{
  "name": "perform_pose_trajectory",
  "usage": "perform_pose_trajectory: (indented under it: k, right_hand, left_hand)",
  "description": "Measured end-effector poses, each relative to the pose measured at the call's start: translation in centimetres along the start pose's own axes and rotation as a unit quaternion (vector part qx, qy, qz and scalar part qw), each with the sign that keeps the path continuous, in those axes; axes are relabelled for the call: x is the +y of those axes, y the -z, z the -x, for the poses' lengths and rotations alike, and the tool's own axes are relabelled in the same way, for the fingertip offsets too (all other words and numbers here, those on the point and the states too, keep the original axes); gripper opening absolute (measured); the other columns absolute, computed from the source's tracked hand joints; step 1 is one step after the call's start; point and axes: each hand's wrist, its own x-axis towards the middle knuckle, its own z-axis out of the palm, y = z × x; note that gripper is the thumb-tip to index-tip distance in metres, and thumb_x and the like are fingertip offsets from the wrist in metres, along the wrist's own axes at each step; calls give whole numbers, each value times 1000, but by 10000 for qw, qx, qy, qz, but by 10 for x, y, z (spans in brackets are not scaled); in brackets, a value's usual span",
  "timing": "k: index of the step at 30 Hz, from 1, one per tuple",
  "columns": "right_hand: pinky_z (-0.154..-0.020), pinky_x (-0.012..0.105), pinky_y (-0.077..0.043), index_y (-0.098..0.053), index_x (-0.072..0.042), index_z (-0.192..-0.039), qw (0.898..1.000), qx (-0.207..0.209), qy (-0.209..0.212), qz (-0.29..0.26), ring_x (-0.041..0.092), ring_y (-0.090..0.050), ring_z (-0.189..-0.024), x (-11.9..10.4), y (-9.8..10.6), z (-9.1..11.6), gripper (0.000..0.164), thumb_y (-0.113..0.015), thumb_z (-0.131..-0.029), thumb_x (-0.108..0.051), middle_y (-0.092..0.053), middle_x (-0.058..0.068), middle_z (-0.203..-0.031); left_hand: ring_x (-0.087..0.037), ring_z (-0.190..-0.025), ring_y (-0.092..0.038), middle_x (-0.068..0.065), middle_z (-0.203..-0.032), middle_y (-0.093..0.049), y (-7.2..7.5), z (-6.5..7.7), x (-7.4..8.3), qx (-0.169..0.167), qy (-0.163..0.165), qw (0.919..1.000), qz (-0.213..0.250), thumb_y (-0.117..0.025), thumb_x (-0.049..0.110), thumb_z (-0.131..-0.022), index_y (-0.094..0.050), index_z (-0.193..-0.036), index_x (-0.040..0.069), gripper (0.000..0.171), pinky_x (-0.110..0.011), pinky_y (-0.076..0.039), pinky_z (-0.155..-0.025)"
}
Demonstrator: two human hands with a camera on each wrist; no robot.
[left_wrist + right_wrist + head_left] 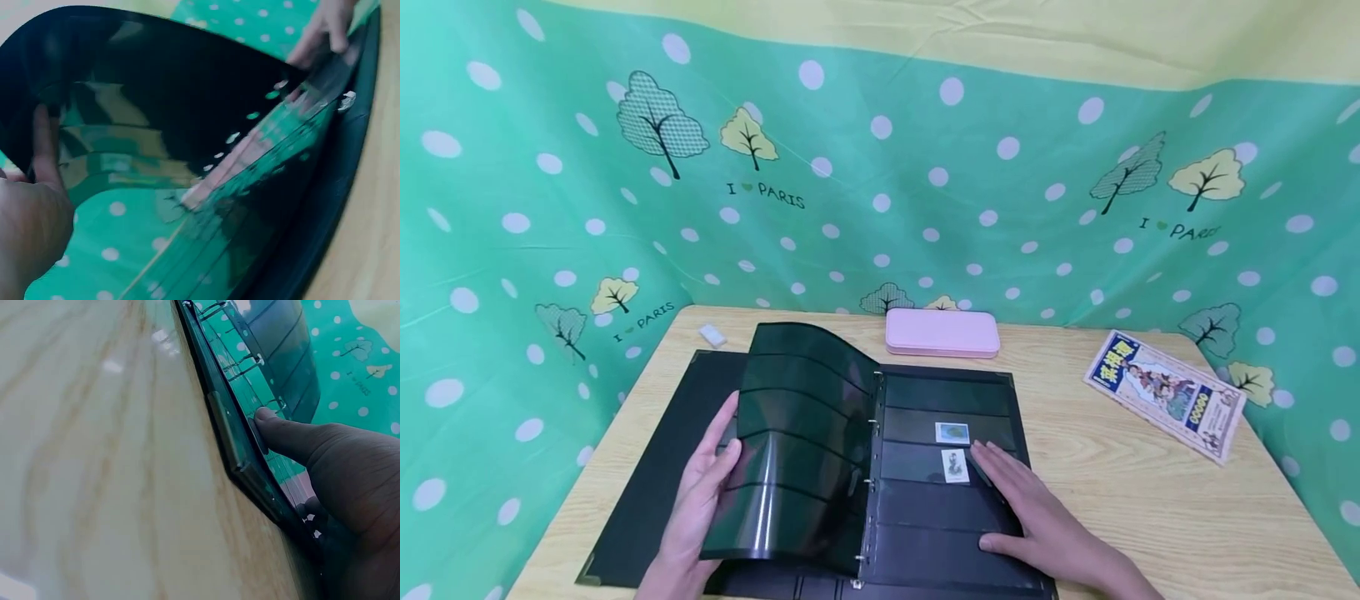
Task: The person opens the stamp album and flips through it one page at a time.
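Note:
A black stamp album [658, 450] lies spread on the table, its ring binding [871, 481] near the middle. My left hand [696, 487] pinches the outer edge of a dark, glossy album page [801, 417], thumb on one face and fingers behind. That page stands raised and bowed over the left cover. My right hand [1045, 521] rests flat on the right page [936, 558], its fingertips beside two stamps. One stamp [952, 432] is bluish and sits in an upper strip; the other stamp [955, 466], white with a dark figure, is just below it.
A pink case [942, 332] lies behind the album. A small white block [712, 336] is at the back left. To the right lies a printed paper ticket [1165, 394] with blue and yellow lettering. Green dotted cloth [850, 167] hangs behind the wooden table [1120, 467].

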Motion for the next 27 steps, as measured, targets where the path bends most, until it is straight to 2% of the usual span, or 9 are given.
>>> perform_pose_trajectory:
  k: [6, 10, 12, 15, 17, 20, 22, 24, 27]
  right_hand:
    - [-119, 83, -29, -24, -30, -179, 9999, 44, 129, 39, 45, -25, -166, 0, 0, 1, 99, -73, -101, -63, -27, 3, -184]
    - [-120, 81, -31, -25, -30, -179, 9999, 84, 122, 24, 44, -25, -166, 0, -1, 1, 99, -76, -100, -61, -27, 2, -183]
    - [-120, 80, -31, -25, -30, -179, 9999, 102, 123, 52, 44, -25, -166, 0, -1, 1, 99, -76, -100, -60, -27, 3, -183]
    - [-119, 80, -32, -25, -29, -179, 9997, 125, 163, 105, 45, -26, -166, 0, -1, 1, 98, -75, -101, -62, -28, 3, -183]
    - [-119, 82, -30, -24, -30, -179, 9998, 101, 156, 97, 44, -25, -166, 1, 0, 1, 98, -73, -101, -64, -27, 2, -183]
    - [-120, 82, -30, -24, -31, -179, 9998, 76, 134, 112, 44, -25, -167, 2, -1, 1, 98, -71, -100, -66, -27, 0, -183]
    - [-121, 81, -29, -24, -32, -179, 9999, 58, 96, 89, 43, -24, -167, 2, 0, 1, 99, -71, -100, -68, -26, -1, -184]
    - [-121, 81, -28, -23, -32, -179, 10000, 37, 59, 32, 43, -23, -167, 2, 0, 1, 99, -71, -100, -68, -25, -1, -184]
    - [-121, 82, -27, -22, -33, -179, 10000, -9, 33, -61, 44, -22, -168, 2, 0, 1, 100, -71, -99, -69, -24, -1, -184]
  left_hand:
    - [-24, -122, -76, -2, -147, -72, 10, 5, 20, 475, 420, 9938, -909, -34, 13, -122, -37, -174, 40, 59, -39, -65, -93]
    - [-20, -114, -78, 3, -141, -75, 25, 5, 29, 859, 670, 9853, -1317, -40, 14, -122, -47, -169, 41, 55, -36, -66, -88]
    - [-17, -110, -78, 5, -139, -75, 35, 4, 33, 1107, 913, 9772, -1564, -43, 16, -121, -53, -166, 42, 53, -34, -65, -86]
    - [1, -121, -66, 10, -160, -56, 49, 5, 41, 1455, 1290, 9509, -2408, -50, 20, -120, -52, -167, 37, 50, -22, -58, -92]
    - [13, -131, -50, 7, -171, -38, 55, 7, 45, 1574, 1436, 9234, -3191, -53, 22, -119, -44, -173, 29, 54, -13, -49, -98]
    - [15, -131, -46, 0, -161, -53, 61, 9, 47, 1714, 1410, 8883, -4020, -57, 22, -118, -35, -175, 13, 62, -8, -39, -100]
    - [9, -122, -56, -1, -133, -74, 61, 10, 47, 1771, 1356, 8757, -4282, -57, 19, -118, -35, -174, 8, 62, -10, -42, -97]
    - [5, -109, -64, 5, -105, -80, 60, 9, 46, 1816, 1311, 8656, -4477, -56, 16, -118, -35, -174, 6, 60, -11, -46, -92]
    - [12, -113, -58, 2, -115, -82, 58, 9, 44, 1773, 1348, 8492, -4789, -51, 12, -119, -34, -174, 7, 58, -9, -42, -93]
